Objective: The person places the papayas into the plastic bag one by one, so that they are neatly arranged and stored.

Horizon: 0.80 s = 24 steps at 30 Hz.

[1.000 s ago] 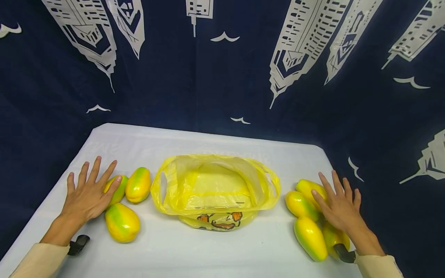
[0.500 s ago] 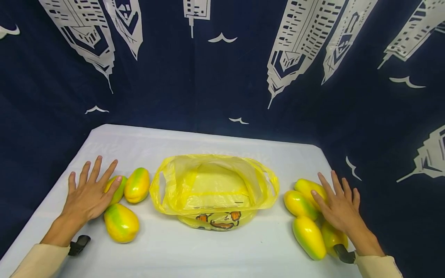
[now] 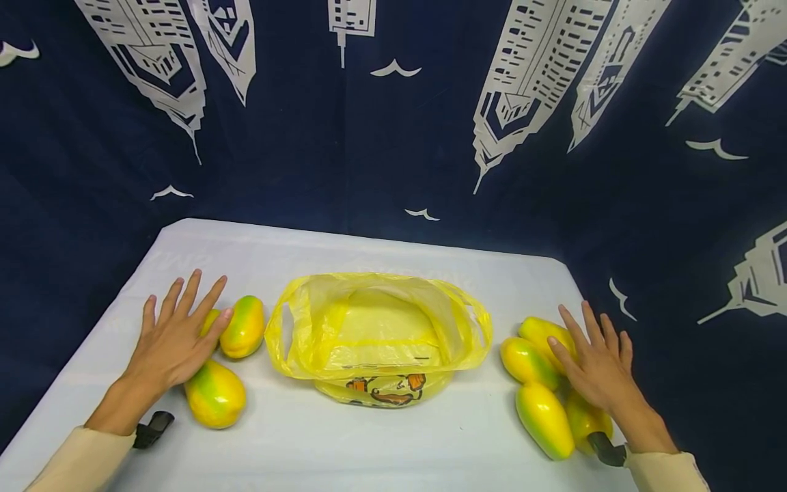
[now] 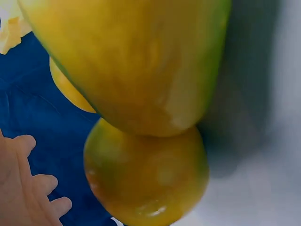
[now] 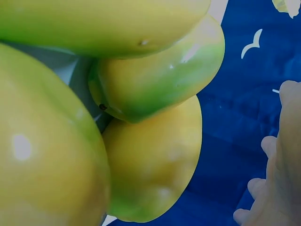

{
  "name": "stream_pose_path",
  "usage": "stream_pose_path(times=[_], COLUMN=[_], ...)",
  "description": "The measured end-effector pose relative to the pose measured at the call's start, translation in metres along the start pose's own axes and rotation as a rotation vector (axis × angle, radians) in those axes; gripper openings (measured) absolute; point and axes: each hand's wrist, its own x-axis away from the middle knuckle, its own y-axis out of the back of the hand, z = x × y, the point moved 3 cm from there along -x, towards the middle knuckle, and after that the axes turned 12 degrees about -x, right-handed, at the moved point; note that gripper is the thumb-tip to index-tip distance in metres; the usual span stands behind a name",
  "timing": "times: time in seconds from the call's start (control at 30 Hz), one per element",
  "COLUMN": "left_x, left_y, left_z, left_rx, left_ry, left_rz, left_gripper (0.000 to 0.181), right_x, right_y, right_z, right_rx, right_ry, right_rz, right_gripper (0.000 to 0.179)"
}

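Spread fingers mark my left hand (image 3: 177, 345), palm down over three oval yellow-green fruits, like mangoes or small papayas. It covers most of one fruit (image 3: 210, 322); another fruit (image 3: 242, 326) stands to its right and the nearest fruit (image 3: 215, 394) lies below. In the left wrist view, the hand (image 4: 26, 183) appears apart from the fruits. My right hand (image 3: 599, 365), also spread, is beside several longer yellow-green fruits (image 3: 544, 418) and partly overlaps them in the head view. Between both groups, a yellow plastic bag (image 3: 387, 355) stands with its mouth wide, its inside visible.
A white cloth (image 3: 344, 451) covers the table. Behind it hangs a dark blue curtain (image 3: 295, 150) with white building prints. Dark wrist-worn devices show at the left cuff (image 3: 154, 429) and right cuff (image 3: 606, 449).
My left hand has shifted right and slightly away from me, covering more of the fruit under it. The right hand, the bag and the fruits stay in place.
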Motion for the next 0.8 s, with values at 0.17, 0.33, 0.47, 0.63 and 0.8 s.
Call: stream_pose_path(times=[0.17, 0.33, 0.47, 0.63, 0.8], left_x=[-0.001, -0.002, -0.003, -0.003, -0.003], left_y=[0.003, 0.004, 0.006, 0.007, 0.011], left_z=[-0.007, -0.014, -0.020, -0.031, -0.045], left_rx=[0.009, 0.030, 0.054, 0.104, 0.186], left_ry=[-0.017, -0.033, -0.046, -0.074, -0.106], left_rz=[-0.013, -0.027, -0.026, -0.023, -0.028], left_gripper=[0.066, 0.065, 0.065, 0.064, 0.063], right_x=[-0.001, -0.001, -0.002, -0.002, -0.002], right_y=[-0.001, -0.001, -0.001, -0.002, -0.003], right_z=[0.001, 0.001, 0.001, 0.001, 0.002], right_rx=[-0.002, -0.001, 0.003, 0.002, -0.002], right_ry=[0.004, 0.005, 0.006, -0.001, 0.000], right_rz=[-0.002, -0.004, -0.005, -0.006, -0.005], right_gripper=[0.069, 0.069, 0.069, 0.069, 0.069])
